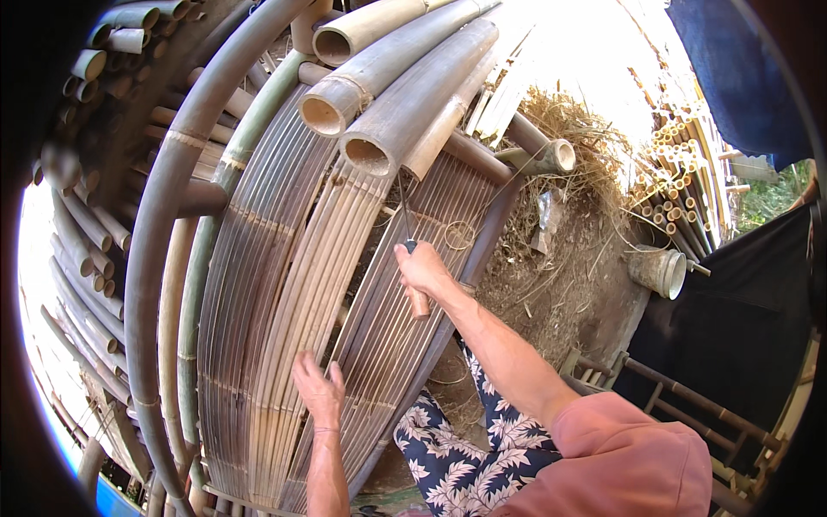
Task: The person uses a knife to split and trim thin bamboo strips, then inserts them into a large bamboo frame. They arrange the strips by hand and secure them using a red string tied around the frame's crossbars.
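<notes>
A long bamboo bench seat [245,284] of narrow slats lies in front of me. My left hand [319,389] is over the pale middle slats [314,267], fingers stretched out and apart, holding nothing. Closed around the grip of a wooden-handled tool [419,303] is my right hand [422,269], above the right-hand slats. A dark collar and a thin dark blade extend from its fist toward the far end. Whether the blade touches the bamboo, I cannot tell. Several thick cut bamboo poles [405,103] rest across the bench's far end.
A bent bamboo rail [172,181] runs along the left side, with stacked poles [82,233] beyond. Straw [560,138] and dirt lie to the right. A metal bucket [656,271] lies tipped near more poles [680,202]. A bamboo frame [689,401] stands at lower right.
</notes>
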`<act>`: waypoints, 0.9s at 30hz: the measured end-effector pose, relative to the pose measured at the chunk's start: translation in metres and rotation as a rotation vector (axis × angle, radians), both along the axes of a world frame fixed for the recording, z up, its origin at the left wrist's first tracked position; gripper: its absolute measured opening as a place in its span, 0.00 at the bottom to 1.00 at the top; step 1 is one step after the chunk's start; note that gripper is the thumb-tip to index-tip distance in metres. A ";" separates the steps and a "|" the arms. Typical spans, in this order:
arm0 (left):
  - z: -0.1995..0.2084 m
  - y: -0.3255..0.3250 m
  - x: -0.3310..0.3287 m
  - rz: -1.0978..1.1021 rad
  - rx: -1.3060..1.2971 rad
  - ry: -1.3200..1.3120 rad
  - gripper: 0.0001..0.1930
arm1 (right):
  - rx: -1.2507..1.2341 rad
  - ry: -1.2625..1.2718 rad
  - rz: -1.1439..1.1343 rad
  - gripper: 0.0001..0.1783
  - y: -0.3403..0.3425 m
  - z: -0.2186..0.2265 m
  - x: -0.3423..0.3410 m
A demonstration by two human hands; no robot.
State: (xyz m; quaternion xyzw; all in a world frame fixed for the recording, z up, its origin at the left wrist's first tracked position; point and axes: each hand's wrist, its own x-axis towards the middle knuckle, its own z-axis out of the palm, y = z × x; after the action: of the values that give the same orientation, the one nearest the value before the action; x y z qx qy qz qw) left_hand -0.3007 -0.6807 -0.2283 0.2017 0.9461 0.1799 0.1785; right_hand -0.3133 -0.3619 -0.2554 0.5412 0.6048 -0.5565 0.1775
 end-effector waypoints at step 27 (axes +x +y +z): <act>0.006 0.009 -0.031 0.308 -0.008 -0.702 0.27 | 0.077 0.153 -0.223 0.20 0.004 0.041 0.108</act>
State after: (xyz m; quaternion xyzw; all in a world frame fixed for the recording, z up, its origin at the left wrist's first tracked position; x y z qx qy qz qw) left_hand -0.3312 -0.6719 -0.2225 -0.0175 0.8473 0.2590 0.4634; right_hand -0.2049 -0.3583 -0.2148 0.5676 0.5736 -0.5888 0.0468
